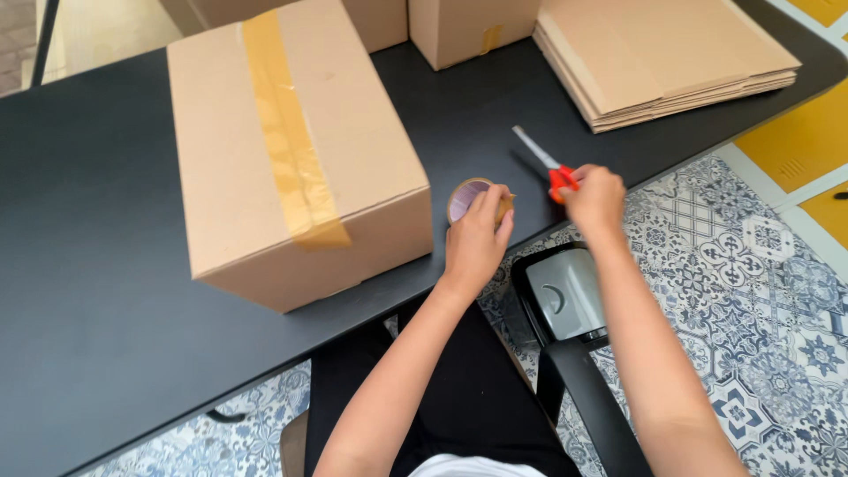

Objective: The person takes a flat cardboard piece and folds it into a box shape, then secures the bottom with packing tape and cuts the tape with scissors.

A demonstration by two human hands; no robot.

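Head view: your left hand point(475, 240) at frame centre grips a brown tape roll point(470, 198) standing on edge on the black table point(88, 265), fingers over its top. Your right hand point(594, 200), just right of it, is clenched on the red handles of scissors point(546, 166), blades pointing toward upper left, lying on the table. Left of the roll sits a taped cardboard box point(291, 150). Flat cardboard stack point(662, 57) at upper right. Black chair point(565, 305) below, over patterned tile floor point(751, 291).
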